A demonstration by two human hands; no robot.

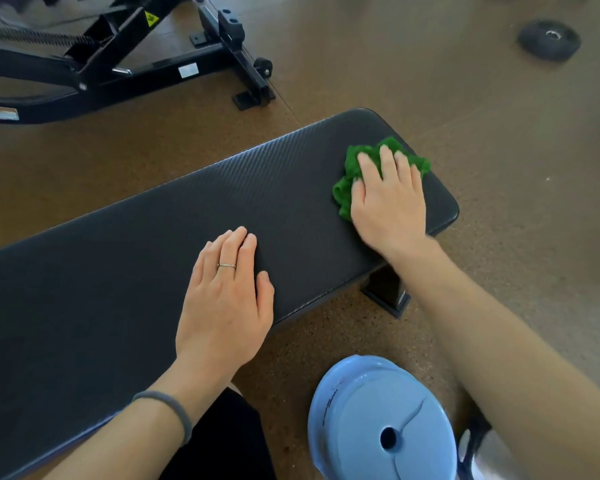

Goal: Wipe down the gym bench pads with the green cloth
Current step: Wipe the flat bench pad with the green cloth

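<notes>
- Far left, top: I see a black frame (pixel 118 60) of another machine on the brown floor (pixel 361 57), with a coil spring and a yellow warning sticker on it.
- Pad (pixel 125 258): long, black, textured, runs from lower left up to the right end; one black foot (pixel 387 292) shows under its near edge.
- Left hand (pixel 227 299): flat on the pad near the middle, palm down, fingers straight and together, gripping nothing. Ring on one finger, grey band (pixel 174 410) on the wrist.
- Below it, something dark at the bottom edge, can't tell what.
- Blue plate (pixel 381 420): on the floor just beside the pad's near side, centre hole visible.
- Cloth (pixel 347 188): green, bunched, on the pad's right end, touching the surface.
- Right hand (pixel 388 199): pressed down on top of the cloth, fingers spread over it, thumb at its left side. Reads as holding the cloth against the pad.
- Far right, top: black plate (pixel 549 39) lying on the floor, well apart from the pad.
</notes>
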